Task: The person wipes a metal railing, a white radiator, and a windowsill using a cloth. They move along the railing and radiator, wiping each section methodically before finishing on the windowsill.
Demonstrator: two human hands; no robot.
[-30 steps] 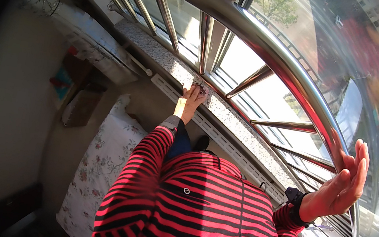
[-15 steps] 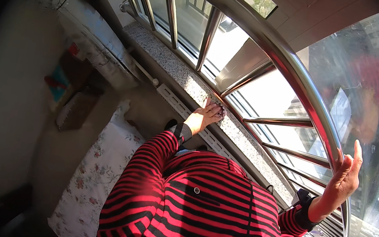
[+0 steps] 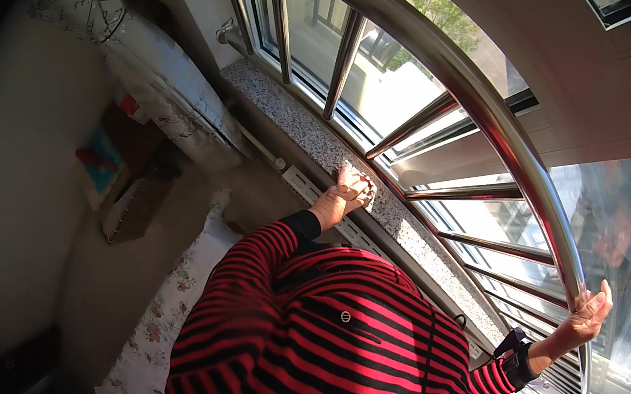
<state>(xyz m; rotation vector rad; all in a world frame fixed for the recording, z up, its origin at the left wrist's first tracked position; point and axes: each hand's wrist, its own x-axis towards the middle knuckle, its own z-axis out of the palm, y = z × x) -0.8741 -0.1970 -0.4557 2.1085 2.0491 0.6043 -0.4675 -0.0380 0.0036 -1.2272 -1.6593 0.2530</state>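
Observation:
My left hand [image 3: 345, 196] presses down on the speckled granite window sill [image 3: 294, 119], its fingers bent. Whatever lies under those fingers, if anything, is too small and hidden to make out. On the far right, my right hand [image 3: 588, 317] is closed round the shiny curved metal handrail [image 3: 520, 150] near its lower end. Metal bars [image 3: 347, 59] run from this rail down toward the sill and the window. Dark bands circle both wrists below red-and-black striped sleeves.
Window panes [image 3: 419, 102] stand behind the rail. A slotted white radiator cover [image 3: 308, 189] runs below the sill. To the left are a flowered cloth [image 3: 158, 320], a bundled patterned curtain [image 3: 163, 68] and a brown box-like object [image 3: 139, 203].
My right hand has slid lower along the rail and its raised finger has folded in. My left hand stays at the sill, its fingers more bent. The view has shifted.

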